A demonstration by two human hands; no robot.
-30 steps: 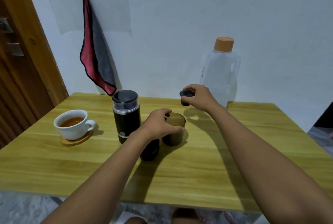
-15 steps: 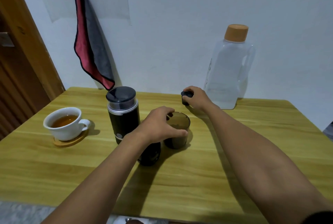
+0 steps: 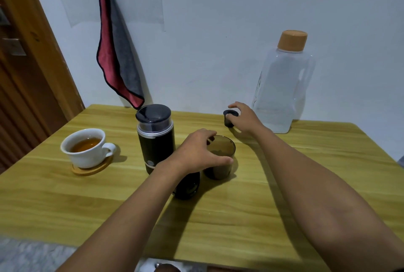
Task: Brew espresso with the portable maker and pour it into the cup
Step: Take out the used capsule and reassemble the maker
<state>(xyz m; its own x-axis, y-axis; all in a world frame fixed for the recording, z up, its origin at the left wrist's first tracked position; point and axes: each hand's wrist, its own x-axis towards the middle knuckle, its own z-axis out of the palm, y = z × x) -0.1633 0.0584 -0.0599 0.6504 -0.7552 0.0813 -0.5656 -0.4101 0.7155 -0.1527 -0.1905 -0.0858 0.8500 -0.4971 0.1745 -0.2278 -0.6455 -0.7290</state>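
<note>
Two bare hands are seen reaching over a yellow wooden counter (image 3: 284,217) against a white wall. At the centre of the frame, the left hand (image 3: 196,153) is curled over the rim of a dark smoked glass (image 3: 220,158), grasping it from above; a black cylindrical part (image 3: 185,186) is partly hidden beneath that wrist. Just left of the hand, the black portable espresso maker (image 3: 155,138) is stood upright. Further back, right of centre, a small black cap-like piece (image 3: 229,117) is pinched by the fingers of the right hand (image 3: 246,118), resting on the counter. A white cup (image 3: 85,149) of brown liquid is set on a wooden coaster (image 3: 94,167) at the left. A clear bottle (image 3: 282,88) with an orange lid is placed at the upper right. A red and grey cloth (image 3: 118,53) is hung on the wall.
</note>
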